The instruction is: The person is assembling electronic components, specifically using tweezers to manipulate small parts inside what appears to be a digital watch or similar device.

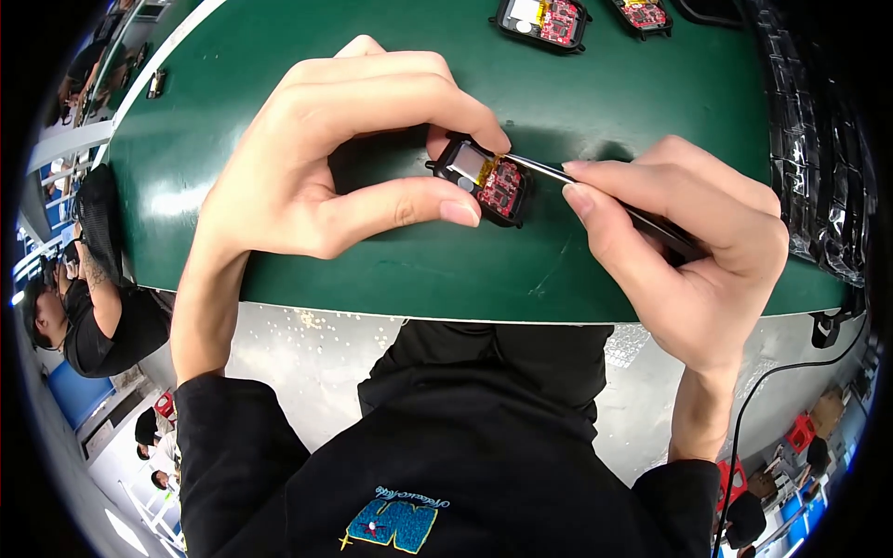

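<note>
A small black device housing [513, 210] sits just above the green table, tilted, its inside facing up. Within it show a red circuit board [503, 187], a silver-grey battery-like block [468, 162] and a strip of yellow tape. My left hand [363, 139] grips the housing between thumb and fingers, the thumb along its near edge and the index finger at its far edge. In my right hand [693, 232] is a pair of dark tweezers [642, 219], pinched between thumb and index finger. The tweezers' pale tip [521, 160] reaches the housing's far edge beside my left index fingertip.
Two similar open housings with red boards, one [544, 22] and another [644, 14], lie at the far side of the green table [326, 288]. Black plastic-wrapped packs [814, 139] line the right edge. A person [102, 307] sits at the left. A black cable [744, 400] hangs at the right.
</note>
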A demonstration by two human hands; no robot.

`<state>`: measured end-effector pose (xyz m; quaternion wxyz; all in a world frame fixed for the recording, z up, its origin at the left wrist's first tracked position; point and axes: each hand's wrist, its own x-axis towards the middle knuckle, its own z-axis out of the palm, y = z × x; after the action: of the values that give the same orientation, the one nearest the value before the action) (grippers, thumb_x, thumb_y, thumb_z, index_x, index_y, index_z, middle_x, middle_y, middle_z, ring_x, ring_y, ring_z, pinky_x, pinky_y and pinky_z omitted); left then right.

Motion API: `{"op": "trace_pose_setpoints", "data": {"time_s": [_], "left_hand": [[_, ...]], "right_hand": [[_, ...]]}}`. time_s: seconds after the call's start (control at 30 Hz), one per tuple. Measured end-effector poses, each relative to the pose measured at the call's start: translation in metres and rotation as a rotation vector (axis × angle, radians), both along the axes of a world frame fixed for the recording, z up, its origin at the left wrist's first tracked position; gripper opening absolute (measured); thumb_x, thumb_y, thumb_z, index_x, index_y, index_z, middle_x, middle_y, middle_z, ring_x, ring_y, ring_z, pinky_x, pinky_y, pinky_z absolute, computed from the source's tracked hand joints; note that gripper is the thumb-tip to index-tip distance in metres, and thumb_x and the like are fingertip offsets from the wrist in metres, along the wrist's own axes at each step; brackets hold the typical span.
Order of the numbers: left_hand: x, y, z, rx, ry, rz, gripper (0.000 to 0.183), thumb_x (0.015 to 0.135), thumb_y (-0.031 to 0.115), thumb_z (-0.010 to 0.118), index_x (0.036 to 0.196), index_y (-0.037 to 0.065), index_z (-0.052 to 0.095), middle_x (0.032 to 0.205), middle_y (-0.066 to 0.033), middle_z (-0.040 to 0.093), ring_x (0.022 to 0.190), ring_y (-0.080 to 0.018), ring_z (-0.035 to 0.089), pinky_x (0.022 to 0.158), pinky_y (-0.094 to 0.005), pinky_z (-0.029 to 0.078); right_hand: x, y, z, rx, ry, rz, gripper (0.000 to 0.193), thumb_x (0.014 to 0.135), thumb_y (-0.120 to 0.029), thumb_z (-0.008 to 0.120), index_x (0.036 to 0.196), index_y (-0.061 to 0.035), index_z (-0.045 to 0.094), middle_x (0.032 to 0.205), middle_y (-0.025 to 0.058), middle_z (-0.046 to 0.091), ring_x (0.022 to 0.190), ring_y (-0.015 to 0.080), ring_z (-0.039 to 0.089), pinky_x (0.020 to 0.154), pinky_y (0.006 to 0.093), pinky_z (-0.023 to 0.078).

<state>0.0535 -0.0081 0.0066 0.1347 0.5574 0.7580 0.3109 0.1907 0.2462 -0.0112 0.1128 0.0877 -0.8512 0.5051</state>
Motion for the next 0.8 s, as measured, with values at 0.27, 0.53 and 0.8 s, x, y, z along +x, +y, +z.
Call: {"op": "trace_pose_setpoints", "data": {"time_s": [0.27, 0.53, 0.8], "left_hand": [[0.001, 0.001, 0.0, -0.015, 0.007, -0.006, 0.059, 0.075, 0.039, 0.096, 0.116, -0.001, 0.081, 0.104, -0.0103, 0.081, 0.087, -0.0226, 0.07, 0.082, -0.0341, 0.044], [0.008, 0.002, -0.001, 0.008, -0.014, 0.046, 0.058, 0.072, 0.021, 0.098, 0.124, 0.004, 0.079, 0.097, -0.0034, 0.076, 0.084, -0.0187, 0.067, 0.087, -0.0344, 0.043], [0.003, -0.008, 0.001, 0.067, 0.255, 0.187, 0.052, 0.085, 0.014, 0.09, 0.135, 0.01, 0.078, 0.127, -0.009, 0.071, 0.101, -0.0237, 0.066, 0.091, -0.0381, 0.051]], "right_hand": [[0.001, 0.0, 0.0, 0.034, 0.056, 0.026, 0.02, 0.082, 0.014, 0.083, 0.1, 0.004, 0.085, 0.07, 0.002, 0.065, 0.058, 0.0059, 0.055, 0.052, 0.0233, 0.035], [0.005, 0.01, 0.004, -0.116, -0.023, -0.085, 0.017, 0.09, 0.011, 0.082, 0.105, 0.0062, 0.084, 0.079, 0.0027, 0.069, 0.064, 0.0038, 0.057, 0.057, 0.0207, 0.037], [0.004, 0.002, 0.006, -0.172, 0.027, -0.136, 0.017, 0.087, 0.008, 0.085, 0.104, 0.0047, 0.085, 0.073, 0.0007, 0.066, 0.057, 0.0011, 0.047, 0.052, 0.0215, 0.031]]}}
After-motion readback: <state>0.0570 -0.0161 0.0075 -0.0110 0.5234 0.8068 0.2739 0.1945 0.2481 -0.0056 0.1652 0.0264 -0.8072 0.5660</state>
